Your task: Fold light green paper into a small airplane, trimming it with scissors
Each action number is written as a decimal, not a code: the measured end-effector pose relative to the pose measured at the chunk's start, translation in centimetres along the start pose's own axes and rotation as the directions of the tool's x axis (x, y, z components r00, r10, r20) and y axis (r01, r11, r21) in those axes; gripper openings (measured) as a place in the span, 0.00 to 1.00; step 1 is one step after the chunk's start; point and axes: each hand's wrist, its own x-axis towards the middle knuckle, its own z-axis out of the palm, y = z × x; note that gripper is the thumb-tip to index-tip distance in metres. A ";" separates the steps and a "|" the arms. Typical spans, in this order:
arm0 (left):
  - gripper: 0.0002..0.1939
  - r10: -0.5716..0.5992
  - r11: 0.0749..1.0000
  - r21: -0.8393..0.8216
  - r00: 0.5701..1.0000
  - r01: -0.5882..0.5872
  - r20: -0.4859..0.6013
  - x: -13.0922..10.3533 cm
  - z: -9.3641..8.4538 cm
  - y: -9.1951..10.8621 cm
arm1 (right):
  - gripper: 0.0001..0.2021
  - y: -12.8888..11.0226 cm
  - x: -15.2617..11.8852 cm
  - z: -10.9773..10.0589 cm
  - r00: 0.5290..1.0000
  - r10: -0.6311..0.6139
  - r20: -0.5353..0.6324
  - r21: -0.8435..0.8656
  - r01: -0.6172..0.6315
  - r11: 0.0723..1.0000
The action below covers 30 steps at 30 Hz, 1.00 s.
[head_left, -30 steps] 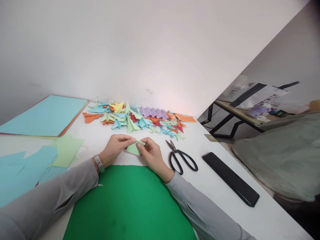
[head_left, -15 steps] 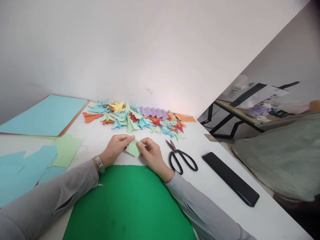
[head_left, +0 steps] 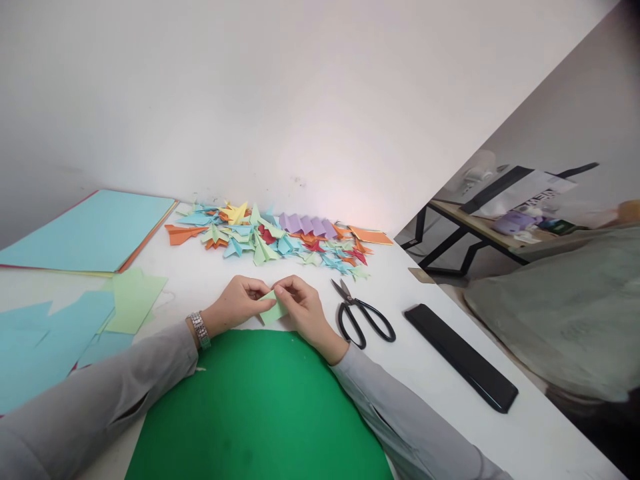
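"Where's the paper (head_left: 273,314)?"
"The left hand (head_left: 235,305) and right hand (head_left: 304,310) both pinch it, short of the desk's (head_left: 425,373) back edge, where planes (head_left: 263,251) lie."
"Scissors (head_left: 351,302)?"
"Beside the right hand, toward the desk's right edge."

Dark capitals (head_left: 540,199) — seemingly "MEW", though not sharp — stand on the white bag (head_left: 516,192) at right.

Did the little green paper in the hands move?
Yes, a little: the small pale green paper moved down the picture, closer to the dark green sheet.
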 end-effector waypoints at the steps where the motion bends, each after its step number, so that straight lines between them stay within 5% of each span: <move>1: 0.07 0.001 1.000 0.014 1.000 -0.001 -0.002 0.0 0.0 0.0 | 0.10 0.0 0.0 0.0 1.000 -0.001 0.000 -0.013 0.001 1.000; 11: 0.05 -0.044 0.999 -0.020 0.999 0.044 -0.026 0.2 0.0 -0.3 | 0.10 -0.3 0.1 0.0 0.999 -0.040 -0.036 0.004 0.040 0.999; 23: 0.11 0.025 0.999 -0.037 0.998 -0.027 -0.065 0.3 -0.2 -0.7 | 0.12 0.3 0.4 0.0 0.996 0.067 0.051 0.167 -0.074 0.983; 30: 0.13 -0.072 0.991 -0.115 0.996 0.065 -0.059 0.3 -0.3 -0.7 | 0.15 0.4 0.8 -0.1 0.981 0.183 0.058 0.285 -0.192 0.939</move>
